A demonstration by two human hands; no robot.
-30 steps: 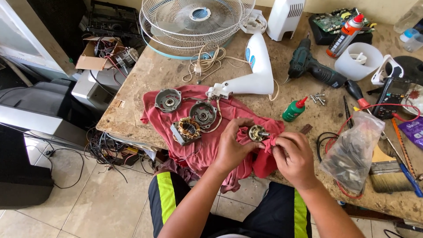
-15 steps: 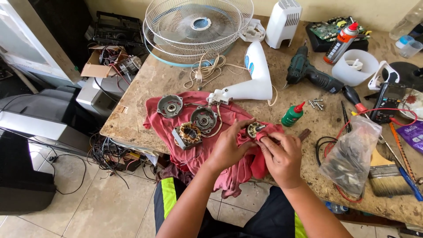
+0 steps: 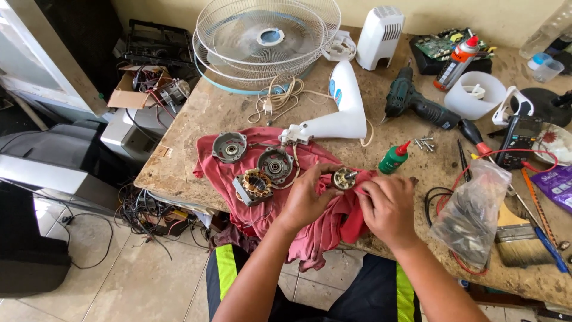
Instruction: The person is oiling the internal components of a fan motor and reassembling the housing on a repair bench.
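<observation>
My left hand grips a small round motor rotor with a short shaft, holding it over a red cloth spread on the workbench. My right hand pinches a fold of that cloth against the rotor's right side. On the cloth to the left lie a copper-wound stator and two grey round motor end covers.
A white fan neck and wire fan guard lie behind. To the right are a green oil bottle, cordless drill, loose screws, multimeter, plastic bag and paintbrush. Cables tangle on the floor at left.
The camera has tipped slightly. Both hands stay on the rotor and cloth, with the right hand shifting the cloth a little against the rotor.
</observation>
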